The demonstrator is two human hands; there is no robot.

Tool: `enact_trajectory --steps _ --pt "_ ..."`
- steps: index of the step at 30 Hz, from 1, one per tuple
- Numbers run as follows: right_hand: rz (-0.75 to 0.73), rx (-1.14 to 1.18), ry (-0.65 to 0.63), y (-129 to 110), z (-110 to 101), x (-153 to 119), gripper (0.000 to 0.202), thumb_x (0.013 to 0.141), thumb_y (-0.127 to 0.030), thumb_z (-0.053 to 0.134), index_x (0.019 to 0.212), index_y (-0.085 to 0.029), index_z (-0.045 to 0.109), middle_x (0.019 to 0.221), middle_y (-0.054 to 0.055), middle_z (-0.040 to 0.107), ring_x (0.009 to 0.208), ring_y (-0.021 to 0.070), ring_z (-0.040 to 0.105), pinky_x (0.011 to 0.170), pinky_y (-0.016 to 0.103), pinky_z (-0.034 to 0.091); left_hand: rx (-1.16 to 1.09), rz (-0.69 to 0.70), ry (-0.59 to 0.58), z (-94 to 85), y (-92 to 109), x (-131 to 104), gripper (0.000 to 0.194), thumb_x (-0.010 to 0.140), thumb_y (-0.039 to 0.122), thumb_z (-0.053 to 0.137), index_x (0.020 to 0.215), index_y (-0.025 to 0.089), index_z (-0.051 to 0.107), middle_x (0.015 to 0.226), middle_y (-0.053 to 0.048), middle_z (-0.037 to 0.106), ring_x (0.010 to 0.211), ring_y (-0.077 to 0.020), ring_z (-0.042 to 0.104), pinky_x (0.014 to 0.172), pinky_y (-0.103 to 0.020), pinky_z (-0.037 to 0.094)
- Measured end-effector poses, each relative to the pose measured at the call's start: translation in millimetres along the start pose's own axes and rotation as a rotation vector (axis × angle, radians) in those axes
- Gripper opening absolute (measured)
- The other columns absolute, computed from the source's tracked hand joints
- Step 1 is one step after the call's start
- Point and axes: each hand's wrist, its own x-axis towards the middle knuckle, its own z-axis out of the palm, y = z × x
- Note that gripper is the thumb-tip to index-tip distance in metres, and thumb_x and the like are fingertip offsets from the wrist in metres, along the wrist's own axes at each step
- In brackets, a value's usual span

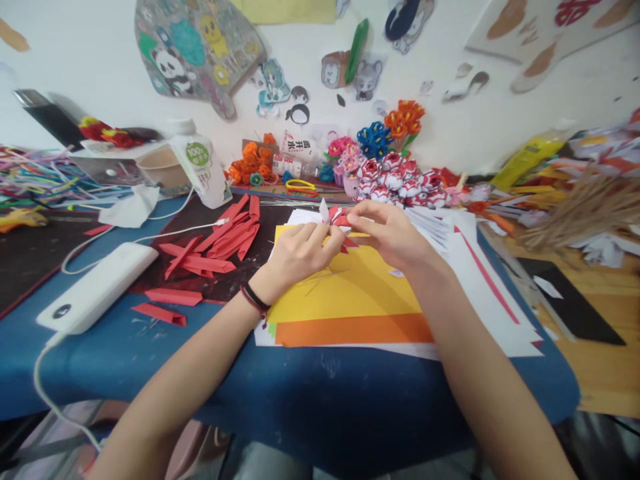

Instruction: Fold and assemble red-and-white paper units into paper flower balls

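Flower [338, 217] at twelve o'clock over yellow paper [355, 290]: left hand [303, 250] and right hand [387, 232] pinch it, fingers nearly closed; light, even pressure should spare its folds.

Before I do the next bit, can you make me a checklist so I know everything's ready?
1. Left hand on the red-and-white paper piece: ok, its fingers hold it.
2. Right hand pinching the piece tightly: cannot tell, the fingertips are there but their grip is unclear.
3. Yellow sheet under your hands: ok.
4. Red strips all in one pile: not ok, two lie apart, nearer the table's front edge.
5. White cable all on the table: not ok, it hangs over the front.
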Motion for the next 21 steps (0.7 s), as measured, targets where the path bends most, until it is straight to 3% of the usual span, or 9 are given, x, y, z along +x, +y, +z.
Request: enact_trajectory --steps 6,13,17,21 --pt "-0.052 0.031 0.051 2.5 -0.9 1.9 0.039 0.060 -0.044 0.097 0.068 -0.017 0.070 0.114 0.008 0.067 0.091 0.0177 0.069 0.085 0.037 0.063 0.013 -0.024 0.024 0.6 2.1 -0.1 0.015 0.101 0.016 0.053 0.088 0.017 0.060 0.062 0.002 0.056 0.056 -0.0114 0.053 0.053 -0.029 0.034" --pt "-0.079 -0.026 0.046 3.9 -2.7 2.8 0.038 0.065 -0.045 0.094 0.072 -0.017 0.069 0.119 0.009 0.068 0.097 0.0208 0.071 0.092 0.043 0.063 -0.105 -0.103 -0.034 3.7 2.8 -5.2 0.018 0.102 0.014 0.048 0.090 0.020 0.061 0.063 0.002 0.057 0.057 -0.0125 0.055 0.053 -0.032 0.033" --pt "-0.088 -0.017 0.034 0.9 -9.8 2.9 0.034 0.078 -0.050 0.085 0.092 -0.022 0.073 0.113 0.006 0.074 0.104 0.0218 0.071 0.097 0.046 0.060 -0.116 -0.133 -0.053 1.4 2.0 -5.7 0.015 0.102 0.013 0.050 0.093 0.021 0.059 0.069 0.000 0.062 0.065 -0.0127 0.063 0.057 -0.031 0.038" --pt "-0.112 0.021 -0.023 -2.7 -17.9 1.6 0.041 0.083 -0.051 0.081 0.118 -0.031 0.070 0.129 0.005 0.071 0.112 0.0226 0.071 0.098 0.046 0.059 -0.200 -0.216 0.002 0.9 2.3 -3.2 0.011 0.101 0.012 0.052 0.095 0.020 0.055 0.084 -0.004 0.071 0.082 -0.0145 0.071 0.070 -0.027 0.048"
